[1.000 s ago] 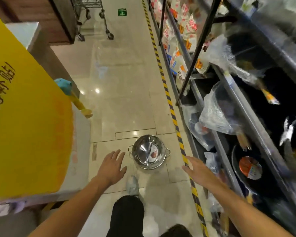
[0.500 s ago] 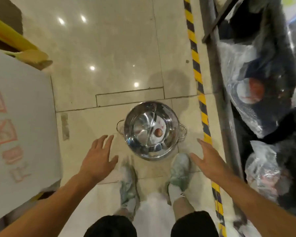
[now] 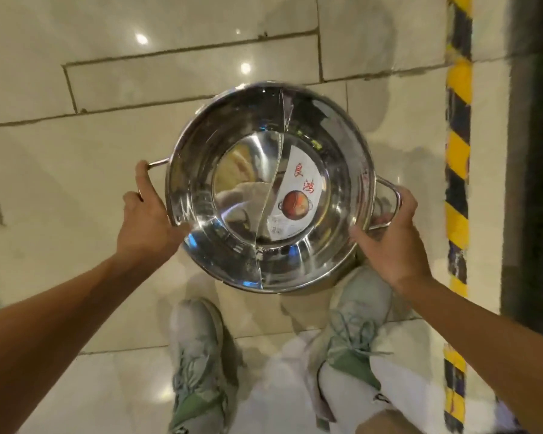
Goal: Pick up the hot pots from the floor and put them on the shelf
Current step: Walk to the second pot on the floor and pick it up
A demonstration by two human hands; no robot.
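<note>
Two pale green sneakers (image 3: 198, 368) stand on the glossy cream floor tiles (image 3: 76, 195) at the bottom of the view, white trouser legs (image 3: 398, 393) bunched above the right one. Just past the toes, a person's two bare forearms reach forward to a divided stainless steel hot pot (image 3: 271, 189), which sits low over the tiles directly ahead of the feet; whether its base touches the floor cannot be told from this angle. The left hand (image 3: 146, 219) is curled around the wire loop handle (image 3: 157, 164) on the pot's left side, thumb pressed against the rim. The right hand (image 3: 389, 236) wraps the matching handle on the right, fingers (image 3: 405, 198) hooked over the loop and thumb resting on the pot's edge. A curved partition (image 3: 275, 186) splits the shiny bowl into two halves, and a round white product label (image 3: 298, 198) with red Chinese characters and a picture of a pot lies in the right half. Farther right, a yellow-and-black hazard stripe (image 3: 458, 170) runs along the floor beside the dark base of a shelf unit (image 3: 533, 183). Ceiling lights glint off the tiles beyond the pot.
</note>
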